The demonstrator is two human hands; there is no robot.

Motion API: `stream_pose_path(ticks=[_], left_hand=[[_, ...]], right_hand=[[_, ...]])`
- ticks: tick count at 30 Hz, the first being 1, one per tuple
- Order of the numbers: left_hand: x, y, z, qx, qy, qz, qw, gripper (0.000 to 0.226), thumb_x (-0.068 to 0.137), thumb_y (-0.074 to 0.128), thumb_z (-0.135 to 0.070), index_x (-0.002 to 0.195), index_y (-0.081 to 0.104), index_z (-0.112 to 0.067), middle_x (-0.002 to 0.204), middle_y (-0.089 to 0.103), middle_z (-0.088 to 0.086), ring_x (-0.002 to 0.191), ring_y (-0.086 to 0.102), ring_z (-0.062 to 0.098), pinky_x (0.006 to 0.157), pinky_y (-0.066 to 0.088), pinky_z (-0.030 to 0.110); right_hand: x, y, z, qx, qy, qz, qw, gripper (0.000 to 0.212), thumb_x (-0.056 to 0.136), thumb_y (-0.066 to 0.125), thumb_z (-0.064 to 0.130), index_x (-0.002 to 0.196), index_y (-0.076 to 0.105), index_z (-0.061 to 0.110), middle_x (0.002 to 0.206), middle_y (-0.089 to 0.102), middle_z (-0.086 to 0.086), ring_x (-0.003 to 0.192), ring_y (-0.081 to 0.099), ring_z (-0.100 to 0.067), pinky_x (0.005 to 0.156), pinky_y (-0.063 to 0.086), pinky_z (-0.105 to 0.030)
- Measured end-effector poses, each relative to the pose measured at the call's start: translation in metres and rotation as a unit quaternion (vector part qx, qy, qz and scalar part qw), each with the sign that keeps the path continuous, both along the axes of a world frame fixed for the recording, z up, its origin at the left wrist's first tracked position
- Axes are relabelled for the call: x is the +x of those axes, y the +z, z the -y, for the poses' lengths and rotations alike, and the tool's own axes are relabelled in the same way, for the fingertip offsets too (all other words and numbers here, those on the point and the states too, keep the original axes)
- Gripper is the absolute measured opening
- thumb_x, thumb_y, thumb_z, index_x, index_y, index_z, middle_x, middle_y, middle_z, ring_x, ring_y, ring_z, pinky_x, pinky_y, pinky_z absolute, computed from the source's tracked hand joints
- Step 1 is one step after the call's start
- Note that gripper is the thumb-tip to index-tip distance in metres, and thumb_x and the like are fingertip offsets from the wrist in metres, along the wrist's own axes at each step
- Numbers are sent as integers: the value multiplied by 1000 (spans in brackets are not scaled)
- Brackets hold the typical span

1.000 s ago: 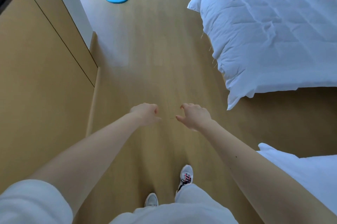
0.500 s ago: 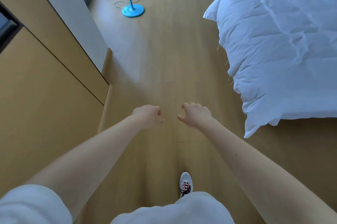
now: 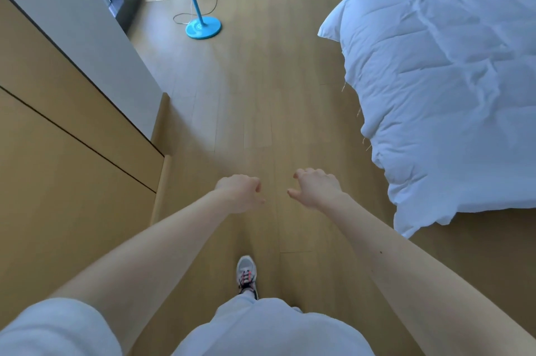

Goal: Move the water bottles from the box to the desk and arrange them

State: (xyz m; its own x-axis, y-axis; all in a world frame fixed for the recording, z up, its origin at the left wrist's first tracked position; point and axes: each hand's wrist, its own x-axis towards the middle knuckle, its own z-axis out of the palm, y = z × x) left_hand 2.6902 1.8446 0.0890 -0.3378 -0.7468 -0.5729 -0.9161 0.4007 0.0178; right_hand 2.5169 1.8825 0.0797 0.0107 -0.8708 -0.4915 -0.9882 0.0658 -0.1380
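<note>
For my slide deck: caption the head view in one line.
Empty left hand and right hand held out over a wooden floor, bed to the right, blue fan stand ahead.

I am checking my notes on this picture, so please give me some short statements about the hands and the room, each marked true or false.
1. The left hand and the right hand hold nothing. True.
2. A water bottle is in view. False: no bottle shows.
3. The white duvet lies on the person's right side. True.
4. The blue stand rests on the duvet. False: it stands on the floor, apart from the duvet.
5. Two shoes are visible. False: only one shoe shows.
</note>
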Motion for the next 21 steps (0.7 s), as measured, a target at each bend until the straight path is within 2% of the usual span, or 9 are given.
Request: stream_pose_path(ticks=[6, 12, 21], left_hand=[[-7, -12, 75, 11, -15, -22, 1000, 41, 94, 50, -47, 127, 51, -23, 127, 58, 1, 115, 55, 22, 88, 45, 33], [1, 2, 184, 14, -11, -57, 998, 44, 93, 53, -48, 129, 51, -23, 131, 56, 1, 119, 54, 23, 95, 47, 35], [33, -1, 299, 32, 4, -83, 996, 41, 93, 53, -47, 126, 52, -22, 126, 57, 1, 112, 56, 23, 88, 47, 33]], right_hand=[[-8, -2, 66, -1, -28, -20, 999, 55, 97, 43, 50, 141, 39, 16, 143, 45, -8, 130, 42, -28, 99, 37, -41], [1, 11, 159, -8, -47, -41, 998, 54, 97, 43, 50, 139, 42, 16, 141, 47, -7, 129, 43, -28, 99, 37, -41], [32, 19, 272, -2, -56, -50, 997, 54, 97, 43, 50, 140, 41, 17, 141, 47, -6, 129, 43, -27, 100, 37, -40]])
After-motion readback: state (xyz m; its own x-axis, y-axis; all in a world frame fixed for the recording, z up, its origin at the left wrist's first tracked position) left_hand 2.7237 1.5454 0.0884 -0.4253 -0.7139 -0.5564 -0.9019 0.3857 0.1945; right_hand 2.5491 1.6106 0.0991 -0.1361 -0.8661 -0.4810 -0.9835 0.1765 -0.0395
